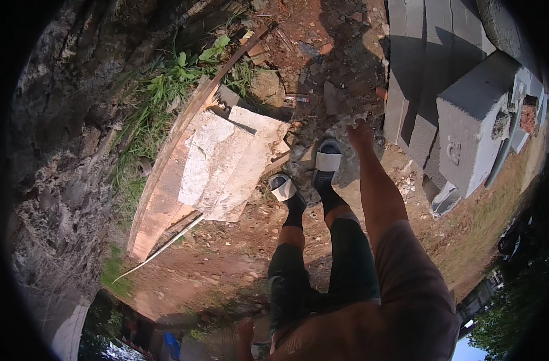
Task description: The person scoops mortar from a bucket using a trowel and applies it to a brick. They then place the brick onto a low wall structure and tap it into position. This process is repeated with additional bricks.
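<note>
My right hand (360, 130) reaches out over the ground, ahead of my right foot. Its fingers look curled in, and nothing shows in them. Close by on its right stand grey concrete blocks (416, 78), with the hand apart from them. My left hand (245, 331) hangs low beside my body at the bottom of the view, small and dim, so its fingers cannot be made out. Left of my feet, pale broken slabs (220, 162) lie on a brown wooden board (151, 213).
My feet, in dark socks and sandals (328, 159), stand on reddish dirt and rubble. A larger grey block (461, 132) juts out at the right. A thin white stick (160, 248) lies by the board. Green weeds (166, 84) grow against a rough dark wall (58, 150).
</note>
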{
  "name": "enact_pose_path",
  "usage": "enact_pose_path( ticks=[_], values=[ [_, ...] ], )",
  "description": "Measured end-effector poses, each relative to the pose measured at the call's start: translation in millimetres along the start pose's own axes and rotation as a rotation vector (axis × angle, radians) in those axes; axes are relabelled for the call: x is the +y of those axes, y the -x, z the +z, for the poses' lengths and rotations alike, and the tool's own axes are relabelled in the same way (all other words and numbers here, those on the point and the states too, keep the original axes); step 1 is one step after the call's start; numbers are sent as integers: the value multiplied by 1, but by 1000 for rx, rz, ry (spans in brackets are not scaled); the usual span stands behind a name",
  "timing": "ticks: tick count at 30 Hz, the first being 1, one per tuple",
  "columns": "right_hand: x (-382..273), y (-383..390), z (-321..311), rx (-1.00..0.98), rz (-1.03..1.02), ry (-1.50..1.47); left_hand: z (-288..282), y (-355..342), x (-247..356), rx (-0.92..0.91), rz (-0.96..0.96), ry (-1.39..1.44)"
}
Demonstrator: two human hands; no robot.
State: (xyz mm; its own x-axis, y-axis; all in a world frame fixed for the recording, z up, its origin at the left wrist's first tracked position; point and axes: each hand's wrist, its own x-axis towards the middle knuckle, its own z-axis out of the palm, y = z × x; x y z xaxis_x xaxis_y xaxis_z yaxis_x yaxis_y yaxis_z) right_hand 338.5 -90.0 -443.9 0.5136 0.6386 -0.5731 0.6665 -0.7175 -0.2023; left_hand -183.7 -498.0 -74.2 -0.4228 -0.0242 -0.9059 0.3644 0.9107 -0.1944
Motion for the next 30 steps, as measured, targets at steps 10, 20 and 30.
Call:
enact_pose_path(
  ticks=[10, 20, 30],
  values=[
    [-9, -103, 68, 148, -119, 347, 43, -16, -55, -119, -160, -94],
    [-36, -70, 67, 104, 69, 83, 59, -33, -23, -61, -145, -164],
    [-97, 145, -76, 245, -447, -278, 67, -6, 263, -72, 616, 299]
  ],
)
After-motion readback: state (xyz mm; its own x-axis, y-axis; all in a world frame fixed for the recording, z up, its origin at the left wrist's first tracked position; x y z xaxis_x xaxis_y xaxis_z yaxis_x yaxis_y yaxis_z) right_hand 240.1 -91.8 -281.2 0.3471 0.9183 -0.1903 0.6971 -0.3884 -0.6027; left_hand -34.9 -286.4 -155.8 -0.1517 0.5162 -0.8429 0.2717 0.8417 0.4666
